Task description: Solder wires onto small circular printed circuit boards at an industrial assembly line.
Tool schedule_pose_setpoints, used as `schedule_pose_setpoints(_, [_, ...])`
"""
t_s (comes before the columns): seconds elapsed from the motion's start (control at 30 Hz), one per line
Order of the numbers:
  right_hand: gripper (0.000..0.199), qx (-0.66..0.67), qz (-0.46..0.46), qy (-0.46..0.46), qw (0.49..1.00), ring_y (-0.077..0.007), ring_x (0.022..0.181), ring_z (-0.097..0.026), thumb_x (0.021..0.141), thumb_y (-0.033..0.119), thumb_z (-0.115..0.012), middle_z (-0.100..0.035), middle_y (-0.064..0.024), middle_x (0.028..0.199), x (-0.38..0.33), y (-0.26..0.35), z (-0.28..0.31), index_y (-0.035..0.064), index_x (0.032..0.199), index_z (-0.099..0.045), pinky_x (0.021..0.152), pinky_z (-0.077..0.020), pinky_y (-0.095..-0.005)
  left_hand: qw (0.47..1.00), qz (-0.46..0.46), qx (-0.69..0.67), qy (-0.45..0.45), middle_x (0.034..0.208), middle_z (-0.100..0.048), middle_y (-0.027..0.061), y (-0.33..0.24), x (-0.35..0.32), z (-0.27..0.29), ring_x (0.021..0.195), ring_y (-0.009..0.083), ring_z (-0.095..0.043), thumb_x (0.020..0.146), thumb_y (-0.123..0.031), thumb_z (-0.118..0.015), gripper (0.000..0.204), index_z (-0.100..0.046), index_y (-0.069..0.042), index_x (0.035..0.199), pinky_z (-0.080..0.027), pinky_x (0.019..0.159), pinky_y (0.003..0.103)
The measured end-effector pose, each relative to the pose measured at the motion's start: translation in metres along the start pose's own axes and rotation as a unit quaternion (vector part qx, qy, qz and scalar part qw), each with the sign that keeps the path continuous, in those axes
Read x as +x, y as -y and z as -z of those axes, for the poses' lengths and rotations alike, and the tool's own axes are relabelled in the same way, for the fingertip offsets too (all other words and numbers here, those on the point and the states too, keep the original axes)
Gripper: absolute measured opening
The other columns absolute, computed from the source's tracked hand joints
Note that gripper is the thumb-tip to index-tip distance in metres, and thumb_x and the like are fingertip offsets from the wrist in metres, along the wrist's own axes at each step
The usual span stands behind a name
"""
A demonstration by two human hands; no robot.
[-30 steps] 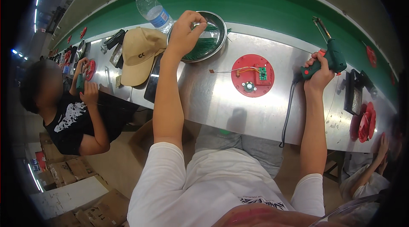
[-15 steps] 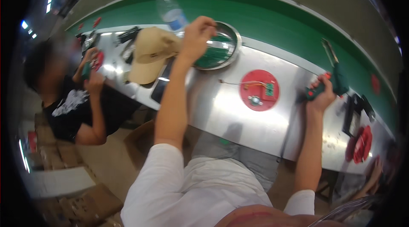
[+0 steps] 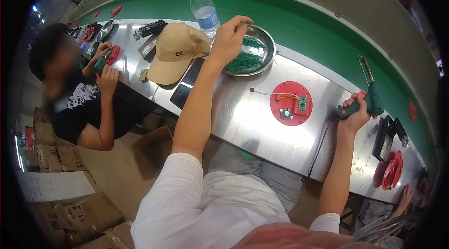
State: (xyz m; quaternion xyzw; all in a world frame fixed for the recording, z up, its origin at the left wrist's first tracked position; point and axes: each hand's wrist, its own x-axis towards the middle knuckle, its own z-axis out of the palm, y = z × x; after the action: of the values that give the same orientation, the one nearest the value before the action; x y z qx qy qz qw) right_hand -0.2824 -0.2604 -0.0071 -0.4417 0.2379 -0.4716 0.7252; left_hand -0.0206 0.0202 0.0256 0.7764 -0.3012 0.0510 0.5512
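Observation:
My left hand (image 3: 229, 40) is raised over the left rim of a round steel bowl (image 3: 270, 64). Its fingers are bent and drawn together; whatever they may hold is too small to make out. Thin green wires (image 3: 248, 58) fill the bowl. In my right hand (image 3: 354, 114) is a green soldering gun (image 3: 372, 99) with red-orange buttons, its metal tip pointing up and away. Between my hands, a red round plastic disc (image 3: 291, 119) lies on the steel bench, carrying a small green circuit board (image 3: 302, 103), a round metal part (image 3: 286, 114) and loose thin wires.
A tan cap (image 3: 175, 55), a dark phone (image 3: 187, 85) and a water bottle (image 3: 206, 13) stand left of the bowl. A black box (image 3: 384, 139) and red discs (image 3: 392, 170) lie at right. Another person (image 3: 86, 104) works at left. An open carton (image 3: 152, 153) sits below the bench.
The whole view has shifted slightly and become sharper. My left hand has moved a little to the right over the bowl. The soldering gun stays in my right hand.

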Motion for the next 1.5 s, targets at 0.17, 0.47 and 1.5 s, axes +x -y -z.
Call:
schedule_pose_setpoints(0.17, [0.022, -0.007, 0.0, 0.001, 1.0, -0.014, 0.063, -0.053, 0.088, 0.006, -0.057, -0.057, -0.0088, 0.083, 0.0, 0.001, -0.001, -0.0005, 0.109, -0.057, 0.054, -0.0431, -0.0271, 0.999, 0.025, -0.032, 0.002, 0.071, -0.063, 0.0061, -0.003, 0.0, -0.002, 0.063, 0.0119, -0.057, 0.096, -0.012, -0.054, 0.019, -0.067, -0.003, 0.107, -0.044, 0.058, 0.028])
schedule_pose_setpoints(0.47, [0.02, -0.001, -0.009, 0.005, 1.0, -0.0138, 0.062, -0.053, 0.089, 0.006, -0.057, -0.057, -0.009, 0.082, -0.003, 0.002, -0.001, 0.0002, 0.108, -0.055, 0.054, -0.0436, -0.027, 0.994, 0.08, -0.071, 0.027, 0.068, -0.069, 0.0074, -0.015, -0.004, 0.0, 0.045, 0.0106, -0.056, 0.094, -0.013, -0.054, 0.02, -0.066, 0.001, 0.103, -0.044, 0.045, 0.025])
schedule_pose_setpoints(1.5, [0.023, 0.038, -0.026, 0.038, 0.998, -0.0108, 0.063, -0.051, 0.091, 0.011, -0.057, -0.057, -0.0066, 0.085, 0.009, -0.009, 0.016, 0.0027, 0.113, -0.055, 0.055, -0.0431, -0.0246, 0.997, 0.025, -0.07, 0.014, 0.066, -0.067, 0.0056, -0.009, -0.005, -0.004, 0.062, 0.0083, -0.061, 0.095, -0.008, -0.057, 0.018, -0.069, 0.0, 0.107, -0.045, 0.057, 0.024])
